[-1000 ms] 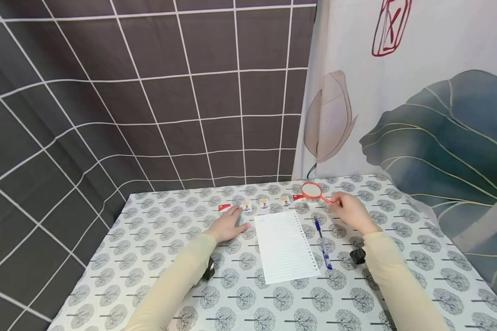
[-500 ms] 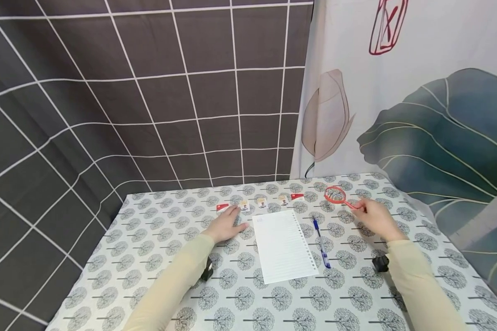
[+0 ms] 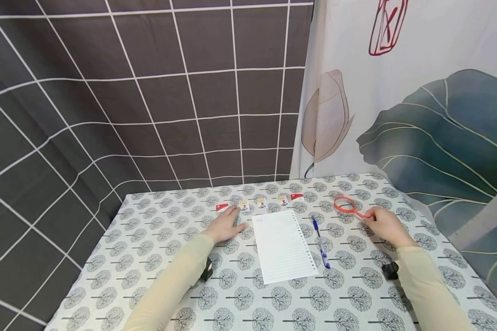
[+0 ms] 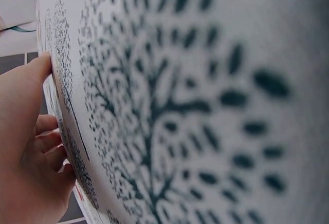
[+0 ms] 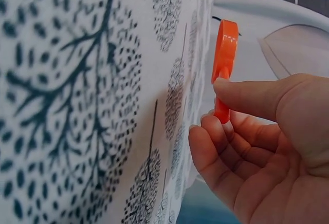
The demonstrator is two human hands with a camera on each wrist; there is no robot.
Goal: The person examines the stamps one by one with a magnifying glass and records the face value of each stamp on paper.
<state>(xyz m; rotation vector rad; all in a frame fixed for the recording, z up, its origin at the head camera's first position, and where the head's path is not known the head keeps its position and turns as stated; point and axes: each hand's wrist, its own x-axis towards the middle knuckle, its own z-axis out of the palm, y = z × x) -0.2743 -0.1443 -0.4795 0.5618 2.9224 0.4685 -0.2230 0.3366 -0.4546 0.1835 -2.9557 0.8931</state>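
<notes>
Pinching the magnifying glass (image 3: pixel 355 212) by its handle, the fingers of the right hand (image 3: pixel 386 226) hold it right of the row of cards (image 3: pixel 262 203), farther back than the pen (image 3: pixel 321 246). The left hand (image 3: pixel 225 226) rests near the leftmost cards on the worktop (image 3: pixel 157 262), fingers relaxed and holding nothing. Positioning the magnifying glass seems the current step; next probably calls for a steady pinch and level lens.
</notes>
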